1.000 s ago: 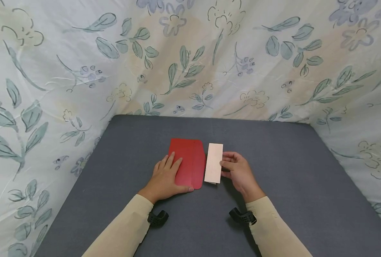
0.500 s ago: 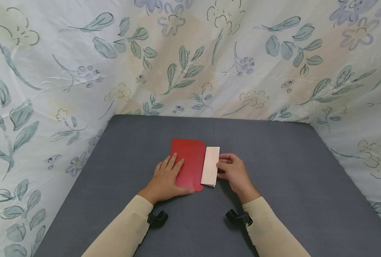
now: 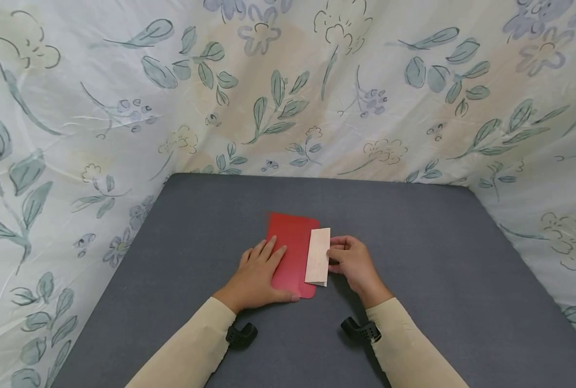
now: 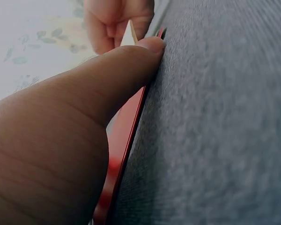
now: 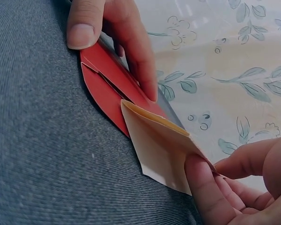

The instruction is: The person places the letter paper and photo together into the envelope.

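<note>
A red envelope (image 3: 295, 231) lies on the dark cloth, its flap side to the right. Across its left part my left hand (image 3: 255, 276) rests with fingers spread, the thumb reaching along the near edge. My right hand (image 3: 358, 264) pinches a folded cream paper (image 3: 318, 256) by its right edge. This paper overlaps the envelope's right side in the head view. Seen from the right wrist, the paper's folded edge stands right at the envelope's slit, over the opened flap (image 5: 100, 96). The left wrist view shows mostly the left thumb (image 4: 126, 61) over the red edge.
Dark grey cloth (image 3: 196, 215) covers the table around the envelope. A floral curtain (image 3: 288, 108) hangs behind and along both sides. Black camera mounts sit on both wrists, such as the left mount (image 3: 241, 335).
The right hand has brought the folded paper left and slightly nearer, from beside the envelope to overlapping it. The left hand and envelope have shifted a little right and nearer.
</note>
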Demonstrator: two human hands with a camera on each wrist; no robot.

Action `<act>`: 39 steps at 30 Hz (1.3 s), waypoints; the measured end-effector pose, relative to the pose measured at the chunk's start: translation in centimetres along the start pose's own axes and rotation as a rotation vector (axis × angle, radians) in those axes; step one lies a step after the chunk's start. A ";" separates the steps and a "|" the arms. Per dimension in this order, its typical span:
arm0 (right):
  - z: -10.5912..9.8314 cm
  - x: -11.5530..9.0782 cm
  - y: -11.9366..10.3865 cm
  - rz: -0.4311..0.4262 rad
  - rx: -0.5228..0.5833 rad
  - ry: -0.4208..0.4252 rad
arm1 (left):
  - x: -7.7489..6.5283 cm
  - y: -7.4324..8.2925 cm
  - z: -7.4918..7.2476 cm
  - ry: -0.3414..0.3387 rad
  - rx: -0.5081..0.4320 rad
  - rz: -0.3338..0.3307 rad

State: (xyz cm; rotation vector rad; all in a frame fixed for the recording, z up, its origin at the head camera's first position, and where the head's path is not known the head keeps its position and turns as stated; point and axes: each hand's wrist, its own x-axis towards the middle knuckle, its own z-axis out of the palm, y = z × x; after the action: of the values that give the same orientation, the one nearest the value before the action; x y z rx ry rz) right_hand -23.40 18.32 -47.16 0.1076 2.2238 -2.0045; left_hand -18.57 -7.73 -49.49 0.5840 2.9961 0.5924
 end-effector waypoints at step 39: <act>1.6 -1.7 -0.2 -0.002 -0.050 0.042 | -0.7 -0.3 0.1 -0.002 0.013 0.043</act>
State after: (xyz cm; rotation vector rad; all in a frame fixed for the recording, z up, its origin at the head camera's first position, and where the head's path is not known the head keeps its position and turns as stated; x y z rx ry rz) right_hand -21.65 16.83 -46.85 0.1432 2.2978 -1.9636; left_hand -18.05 -8.18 -49.71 0.6511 2.9947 0.5752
